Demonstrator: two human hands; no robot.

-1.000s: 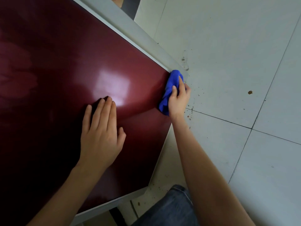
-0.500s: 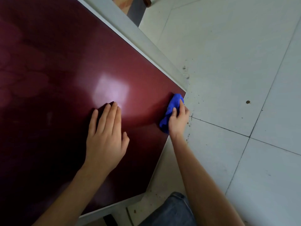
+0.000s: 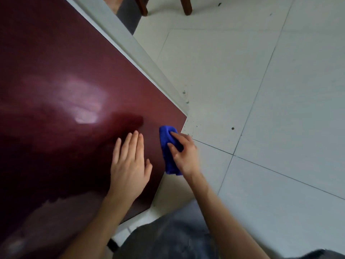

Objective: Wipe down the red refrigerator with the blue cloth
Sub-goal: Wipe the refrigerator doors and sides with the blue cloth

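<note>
While I watch head view: right hand (image 3: 186, 157) grips bunched blue cloth (image 3: 165, 141), pressed on red refrigerator (image 3: 74, 71) near corner; left hand (image 3: 128, 169) flat on panel beside cloth, fingers straight.

Both arms are bare, with no sleeves: the left forearm (image 3: 97, 221) and left hand (image 3: 128, 165), and the right forearm (image 3: 224, 212) and right hand (image 3: 186, 156). Short, pale fingernails show on the left hand. Below the grip, nearer the wearer, are faded grey-blue denim trousers (image 3: 168, 238), soft with blur. A strip of darker fabric (image 3: 317, 253) shows further right of the grip.
</note>
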